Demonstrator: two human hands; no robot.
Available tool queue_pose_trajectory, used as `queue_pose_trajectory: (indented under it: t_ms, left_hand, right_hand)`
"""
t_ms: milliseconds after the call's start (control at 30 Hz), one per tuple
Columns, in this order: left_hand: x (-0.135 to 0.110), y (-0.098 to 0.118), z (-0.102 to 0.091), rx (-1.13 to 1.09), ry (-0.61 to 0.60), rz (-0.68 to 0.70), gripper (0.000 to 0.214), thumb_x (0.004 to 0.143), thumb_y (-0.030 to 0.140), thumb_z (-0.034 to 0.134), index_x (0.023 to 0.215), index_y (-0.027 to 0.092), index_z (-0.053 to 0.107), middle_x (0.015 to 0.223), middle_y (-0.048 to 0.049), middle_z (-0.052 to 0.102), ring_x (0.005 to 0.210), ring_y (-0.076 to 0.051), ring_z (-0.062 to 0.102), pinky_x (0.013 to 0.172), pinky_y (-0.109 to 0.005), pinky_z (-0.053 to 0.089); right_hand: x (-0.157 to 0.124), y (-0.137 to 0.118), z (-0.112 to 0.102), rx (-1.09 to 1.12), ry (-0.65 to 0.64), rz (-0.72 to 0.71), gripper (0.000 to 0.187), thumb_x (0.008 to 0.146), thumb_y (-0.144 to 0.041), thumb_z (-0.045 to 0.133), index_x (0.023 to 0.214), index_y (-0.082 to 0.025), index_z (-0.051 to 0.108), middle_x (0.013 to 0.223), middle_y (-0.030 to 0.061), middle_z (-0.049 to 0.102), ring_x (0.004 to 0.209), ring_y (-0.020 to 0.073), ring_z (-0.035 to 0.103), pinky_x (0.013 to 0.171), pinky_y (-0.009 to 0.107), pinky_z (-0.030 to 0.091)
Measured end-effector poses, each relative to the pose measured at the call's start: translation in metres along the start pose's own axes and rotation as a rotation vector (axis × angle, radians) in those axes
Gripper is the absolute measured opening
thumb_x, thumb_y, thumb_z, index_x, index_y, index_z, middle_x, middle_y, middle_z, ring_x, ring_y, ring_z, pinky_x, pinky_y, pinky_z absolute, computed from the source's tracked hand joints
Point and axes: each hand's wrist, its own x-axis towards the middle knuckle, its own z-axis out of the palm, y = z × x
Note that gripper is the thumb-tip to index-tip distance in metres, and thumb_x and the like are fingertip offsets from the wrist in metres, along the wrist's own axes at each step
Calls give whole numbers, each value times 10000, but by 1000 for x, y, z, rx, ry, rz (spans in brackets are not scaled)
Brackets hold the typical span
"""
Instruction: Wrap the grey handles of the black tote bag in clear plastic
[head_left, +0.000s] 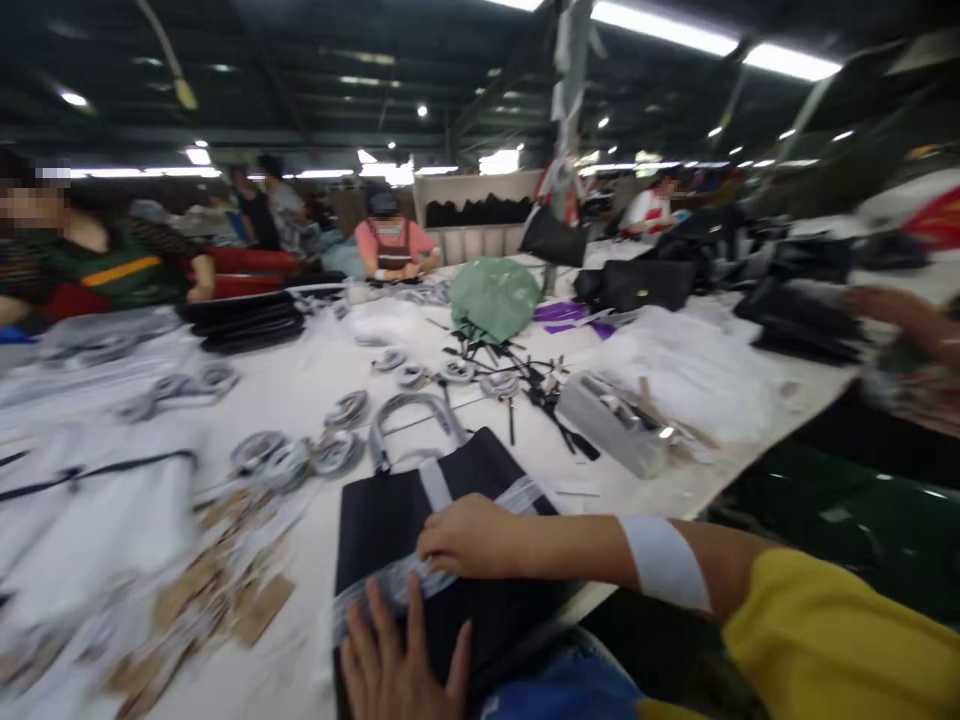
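A black handbag [390,520] with a wrapped grey handle [409,410] lies flat on the white table [300,380] in front of me. A clear plastic strip [390,580] runs across its front. My left hand [401,655] lies flat on the bag's near part, fingers stretched out and spread. My right hand [469,537] rests on the bag with its fingers curled down onto the strip; whether it pinches the strip is hidden. A white band [664,560] wraps my right forearm.
Coiled wrapped straps [289,460] and brown card tags [225,590] lie to the left. Black cords [540,390], a grey box [615,425], clear plastic [690,370] and a green bag [495,298] sit beyond. Other people work at the far side; black bags [637,282] are stacked behind.
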Motion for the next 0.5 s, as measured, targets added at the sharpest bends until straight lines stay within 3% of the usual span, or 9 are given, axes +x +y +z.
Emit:
queue_pose_trajectory:
  t_ms: [133, 267, 333, 433, 500]
  left_hand:
    - [7, 10, -22, 131, -90, -39, 730, 881, 396, 587, 1514, 180, 294, 1613, -158, 151, 1465, -409, 154, 1109, -615, 331]
    - [10, 11, -33, 177, -118, -40, 723, 903, 373, 564, 1520, 152, 261, 1594, -145, 237, 1469, -361, 184, 1122, -562, 352]
    - [8, 9, -34, 194, -125, -13, 723, 900, 380, 566, 1516, 139, 272, 1594, -156, 229, 1464, -368, 196, 1120, -566, 352]
    - [6, 4, -36, 252, -142, 28, 699, 895, 383, 572, 1499, 140, 318, 1592, -169, 225, 1456, -378, 217, 1096, -574, 377]
    - [8, -1, -42, 292, -164, 41, 630, 897, 343, 573, 1474, 174, 382, 1583, -158, 256, 1451, -379, 236, 1078, -584, 390]
  right_hand:
    - [-29, 11, 28, 202, 86, -166, 190, 938, -224, 573, 1065, -213, 712, 943, 58, 692, 923, 185, 633, 779, 271, 482]
    - [-44, 9, 26, 276, 163, -131, 263, 969, -175, 487, 1121, -204, 699, 1001, 78, 698, 934, 189, 635, 838, 308, 506]
    - [-46, 3, 24, 221, 191, -168, 320, 975, -195, 475, 1255, -188, 630, 1172, 112, 674, 1103, 230, 601, 978, 393, 475]
    - [-47, 0, 31, 172, 123, -225, 522, 949, -293, 562, 1443, -167, 447, 1438, 130, 505, 1361, 286, 407, 1154, 506, 308]
    - [-49, 3, 34, 205, 43, -210, 613, 916, -330, 622, 1469, -176, 407, 1487, 116, 444, 1391, 293, 365, 1172, 508, 284]
